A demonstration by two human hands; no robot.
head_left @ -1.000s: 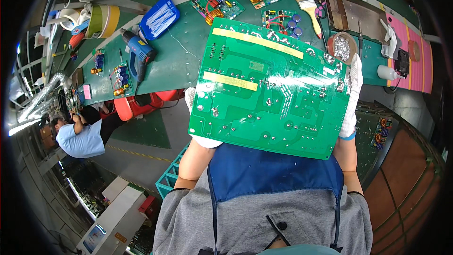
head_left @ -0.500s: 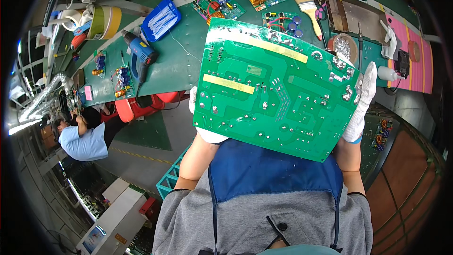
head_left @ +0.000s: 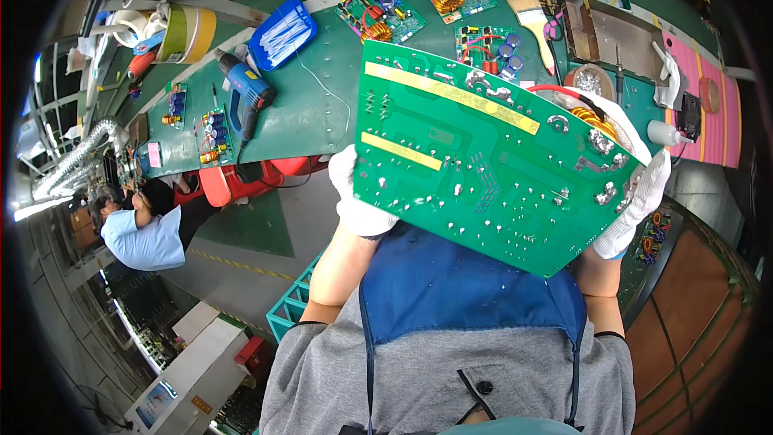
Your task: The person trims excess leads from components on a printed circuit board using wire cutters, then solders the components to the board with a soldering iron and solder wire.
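Between my two gloved hands I hold a large green circuit board, its soldered underside facing up at me. Two yellow tape strips and many solder joints show on it. My left hand, in a white glove, grips the left edge; some of its fingers are hidden behind the board. My right hand holds the right edge, its gloved fingers partly behind it. Past the board's upper right edge, a copper-wound coil and a red wire show from its component side. The board is tilted, its right end lower.
On the green bench lie a heat gun, a blue tray of white strips, several populated circuit boards, a brush and a round tin. A co-worker in light blue sits at the left. Red stools stand beneath the bench.
The board has tilted and shifted slightly right, so the coil and red wire now show behind its upper edge. Both hands have moved right with it, and more of the left glove shows.
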